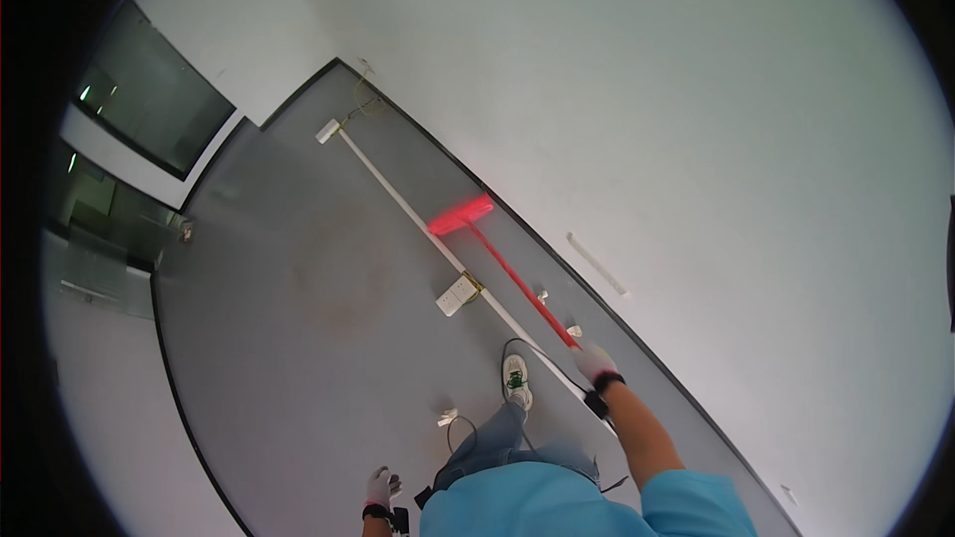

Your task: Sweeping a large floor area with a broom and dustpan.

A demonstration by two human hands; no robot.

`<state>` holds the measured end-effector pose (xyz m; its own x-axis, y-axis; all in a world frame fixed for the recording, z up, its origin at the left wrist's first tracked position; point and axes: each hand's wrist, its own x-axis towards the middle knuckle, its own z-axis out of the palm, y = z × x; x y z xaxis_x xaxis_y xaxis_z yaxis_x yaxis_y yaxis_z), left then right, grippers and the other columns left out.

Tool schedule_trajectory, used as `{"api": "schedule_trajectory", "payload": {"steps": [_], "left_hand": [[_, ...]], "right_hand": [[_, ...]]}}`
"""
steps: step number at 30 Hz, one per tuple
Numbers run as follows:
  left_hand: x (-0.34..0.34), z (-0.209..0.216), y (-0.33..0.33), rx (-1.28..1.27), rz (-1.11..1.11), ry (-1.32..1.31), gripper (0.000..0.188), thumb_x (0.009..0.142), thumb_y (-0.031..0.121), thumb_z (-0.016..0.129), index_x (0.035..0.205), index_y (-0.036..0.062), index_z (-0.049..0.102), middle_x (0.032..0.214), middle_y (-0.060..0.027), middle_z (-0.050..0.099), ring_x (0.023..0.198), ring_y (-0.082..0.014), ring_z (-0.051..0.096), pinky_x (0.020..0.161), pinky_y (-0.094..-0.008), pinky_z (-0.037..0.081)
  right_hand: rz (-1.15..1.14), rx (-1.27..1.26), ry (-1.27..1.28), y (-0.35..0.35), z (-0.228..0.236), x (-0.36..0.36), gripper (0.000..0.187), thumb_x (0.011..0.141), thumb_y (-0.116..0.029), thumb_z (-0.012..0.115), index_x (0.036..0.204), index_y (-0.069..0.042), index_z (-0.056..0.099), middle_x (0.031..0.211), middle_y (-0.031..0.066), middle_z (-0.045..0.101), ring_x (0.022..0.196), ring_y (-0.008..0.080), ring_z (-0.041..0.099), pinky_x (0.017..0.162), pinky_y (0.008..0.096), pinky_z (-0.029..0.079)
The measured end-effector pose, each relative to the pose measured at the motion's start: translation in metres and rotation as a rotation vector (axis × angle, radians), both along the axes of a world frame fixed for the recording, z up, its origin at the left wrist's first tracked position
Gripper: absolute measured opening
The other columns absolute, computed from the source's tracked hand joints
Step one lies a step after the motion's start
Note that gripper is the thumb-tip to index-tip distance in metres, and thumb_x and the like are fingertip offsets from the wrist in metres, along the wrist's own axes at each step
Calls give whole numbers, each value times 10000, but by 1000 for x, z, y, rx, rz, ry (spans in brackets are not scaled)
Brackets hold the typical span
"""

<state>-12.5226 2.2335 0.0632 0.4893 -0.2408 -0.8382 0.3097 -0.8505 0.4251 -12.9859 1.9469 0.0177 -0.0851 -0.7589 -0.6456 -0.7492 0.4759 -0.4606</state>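
My right hand (594, 362), in a white glove with a black band at the wrist, is closed around the handle of a red broom (515, 276). The broom head (462, 214) is blurred and lies across the strip of floor between a white cable cover (403, 205) and the wall's base. My left hand (382, 486), also gloved, hangs low beside my body with its fingers loosely bent and apart. Nothing shows in it. Small crumpled white scraps (574, 331) lie near the broom handle.
A white socket box (458, 295) sits beside the cable cover, and another white box (327, 131) stands at its far end. More white scraps (448, 418) and a dark cable lie near my shoe (515, 380). A white wall (696, 189) runs along the right; glass panels stand left.
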Motion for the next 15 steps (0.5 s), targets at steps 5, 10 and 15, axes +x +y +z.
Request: {"api": "schedule_trajectory", "payload": {"steps": [5, 10, 15], "left_hand": [[16, -12, -80, 15, -240, 61, 386, 767, 220, 446, 1112, 55, 395, 806, -100, 536, 667, -187, 533, 579, -325, 460], [-1, -41, -159, 43, -372, 85, 375, 786, 238, 435, 1125, 81, 398, 879, -101, 543, 704, -187, 542, 630, -321, 465], [-35, -64, -167, -43, -453, 164, 342, 800, 235, 423, 1108, 87, 408, 854, -94, 548, 688, -179, 540, 620, -319, 464]], "right_hand": [[-72, 212, 72, 153, 35, -63, 429, 771, -380, 347, 858, -15, 557, 822, 221, 538, 813, 371, 506, 712, 397, 390], [-292, 582, 192, 244, 145, -69, 416, 755, -385, 385, 874, -26, 560, 813, 217, 552, 809, 360, 518, 723, 408, 400], [-124, 304, 264, 331, 162, -109, 381, 758, -392, 443, 859, -48, 572, 705, 174, 572, 635, 311, 556, 559, 384, 440]]}}
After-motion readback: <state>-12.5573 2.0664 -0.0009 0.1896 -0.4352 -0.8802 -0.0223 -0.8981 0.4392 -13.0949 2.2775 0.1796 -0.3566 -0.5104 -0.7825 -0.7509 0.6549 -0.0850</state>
